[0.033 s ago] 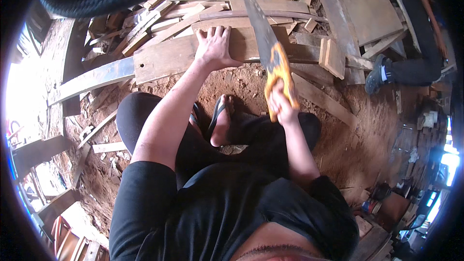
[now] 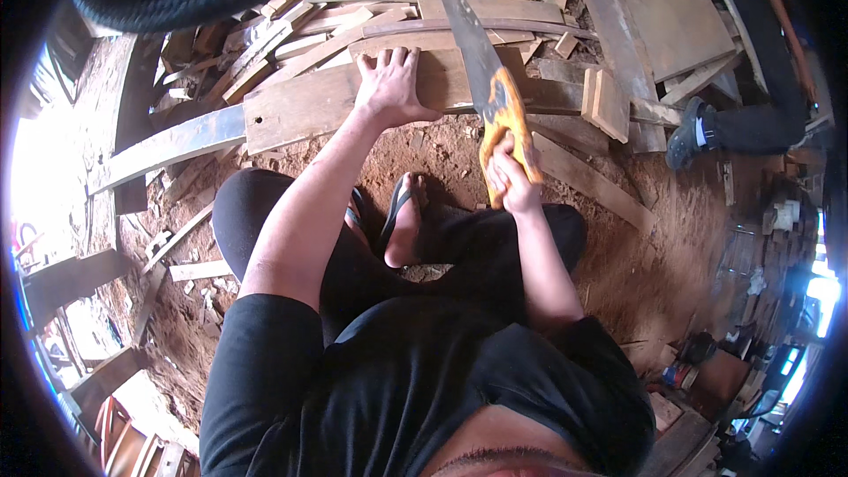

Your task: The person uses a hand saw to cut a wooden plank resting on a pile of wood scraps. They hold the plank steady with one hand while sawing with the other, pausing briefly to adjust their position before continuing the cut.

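We have the saw in front of us, right of centre, its grey blade running up and away over the right part of a wide plank and its tip leaning a little to the left. The blade is slightly soft to the eye, so we cannot tell whether its teeth touch the wood. Our right grip is wrapped round the yellow handle, fingers curled and closed on it. Our left grip lies on top of the plank, palm down, fingers spread apart and thumb out toward the saw.

The plank lies crosswise before us, with a small dark hole near its left end. A greyish beam reaches from that end out to the left, and a pale wood block stands to the right of the blade. Beyond the plank we see a loose heap of boards, with a broad flat panel at its right. Below it all is reddish dirt floor, where our foot rests in a sandal. At the far right, another person's leg in dark trousers ends in a dark shoe.
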Demonstrator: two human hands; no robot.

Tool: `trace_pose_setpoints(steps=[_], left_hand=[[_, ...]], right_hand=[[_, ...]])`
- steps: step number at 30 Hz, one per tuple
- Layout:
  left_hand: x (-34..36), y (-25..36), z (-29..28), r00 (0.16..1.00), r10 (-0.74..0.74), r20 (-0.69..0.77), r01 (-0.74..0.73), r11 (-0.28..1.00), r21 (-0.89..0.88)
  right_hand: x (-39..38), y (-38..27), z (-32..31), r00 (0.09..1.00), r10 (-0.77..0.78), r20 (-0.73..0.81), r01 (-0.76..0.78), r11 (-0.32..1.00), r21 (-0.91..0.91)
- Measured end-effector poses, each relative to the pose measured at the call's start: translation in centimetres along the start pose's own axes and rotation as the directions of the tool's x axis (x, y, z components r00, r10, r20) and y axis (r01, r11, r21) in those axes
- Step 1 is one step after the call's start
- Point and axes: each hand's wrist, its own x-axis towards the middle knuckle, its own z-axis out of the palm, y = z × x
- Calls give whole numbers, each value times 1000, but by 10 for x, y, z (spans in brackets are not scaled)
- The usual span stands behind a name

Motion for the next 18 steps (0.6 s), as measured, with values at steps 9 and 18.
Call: trace_pose_setpoints(steps=[9, 18], left_hand=[[6, -4, 2, 1000, -3, 7, 3, 1000, 24], [6, -5, -1, 1000, -2, -4, 2, 1000, 3]], right_hand=[[-89, -10, -1, 1000, -29, 13, 30, 988, -154], [10, 18, 6, 993, -105, -61, 100, 992, -81]])
